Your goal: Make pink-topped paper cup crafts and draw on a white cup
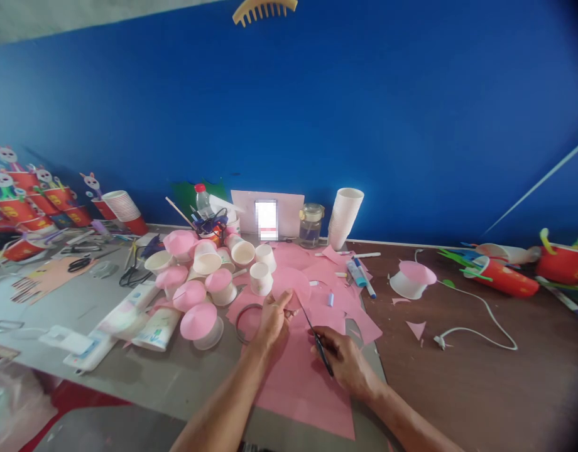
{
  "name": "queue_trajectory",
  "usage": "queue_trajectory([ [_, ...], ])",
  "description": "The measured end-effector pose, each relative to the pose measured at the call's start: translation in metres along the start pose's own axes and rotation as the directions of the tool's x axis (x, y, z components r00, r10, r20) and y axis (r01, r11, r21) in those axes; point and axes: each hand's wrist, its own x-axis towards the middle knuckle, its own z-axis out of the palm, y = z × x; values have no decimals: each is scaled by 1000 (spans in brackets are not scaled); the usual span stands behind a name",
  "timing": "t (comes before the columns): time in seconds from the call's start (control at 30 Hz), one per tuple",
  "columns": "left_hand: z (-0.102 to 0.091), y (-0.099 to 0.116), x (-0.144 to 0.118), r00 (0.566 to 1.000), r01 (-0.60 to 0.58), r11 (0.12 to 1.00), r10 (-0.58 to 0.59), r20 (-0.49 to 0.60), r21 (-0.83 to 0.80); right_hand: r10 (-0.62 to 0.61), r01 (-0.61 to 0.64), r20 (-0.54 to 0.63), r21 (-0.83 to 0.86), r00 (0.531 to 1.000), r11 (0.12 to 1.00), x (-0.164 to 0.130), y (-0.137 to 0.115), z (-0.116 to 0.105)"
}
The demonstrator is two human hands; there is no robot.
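Between thumb and fingers my left hand [276, 319] pinches the near edge of a round pink paper disc [289, 284]. My right hand [338, 355] is wrapped round the dark handles of scissors [321, 347], whose blades point up and left to the disc's edge. Under both hands lies a large pink sheet [303, 389], with pink offcuts [324, 314] beyond it. A roll of tape [248, 323] rests just left of my left hand. Further left stand several white paper cups, some topped with shallow pink paper cones [198, 321].
A phone [267, 220] leans at the back beside a glass jar [311, 225] and a tall stack of white cups [345, 216]. Markers [364, 276] lie right of the paper. A white cable [487, 314] curls over the brown table. Red cups with rabbit figures [16, 201] stand far left.
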Motion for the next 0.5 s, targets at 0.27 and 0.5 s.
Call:
queue_trajectory([
  [0.27, -3, 2, 1, 995, 18, 1000, -20, 103, 25, -15, 15, 3, -5, 1000, 1000, 0, 6, 0],
  [0.5, -7, 1, 5, 995, 6, 997, -13, 94, 80, -16, 16, 13, -2, 1000, 1000, 0, 6, -1],
])
